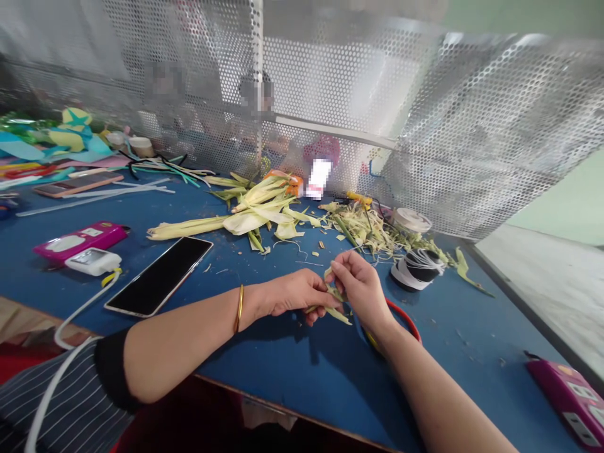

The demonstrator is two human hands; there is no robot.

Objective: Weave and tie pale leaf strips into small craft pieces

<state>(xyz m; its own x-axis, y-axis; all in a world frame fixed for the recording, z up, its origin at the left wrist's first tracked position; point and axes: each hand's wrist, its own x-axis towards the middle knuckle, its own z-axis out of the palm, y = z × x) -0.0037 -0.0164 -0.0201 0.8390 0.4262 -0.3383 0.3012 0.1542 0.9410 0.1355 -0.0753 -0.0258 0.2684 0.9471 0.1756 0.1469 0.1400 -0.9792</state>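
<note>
Nearest the person, the left hand [295,294] and right hand [362,286] meet low over the blue table [292,371]. Both pinch one pale green leaf strip [342,316] between thumb and fingertips, and its loose ends poke out below the fingers. A red-rimmed ring [409,322] lies under the right wrist. Left of the hands rests a dark phone [158,277], and just beyond the right hand sits a spool [418,267] of white thread. Farther off, whole leaves [250,214] lie beside a heap of trimmings [368,229], so the work seems partway: some leaves stripped, several left. A perforated screen [448,126] closes the back.
</note>
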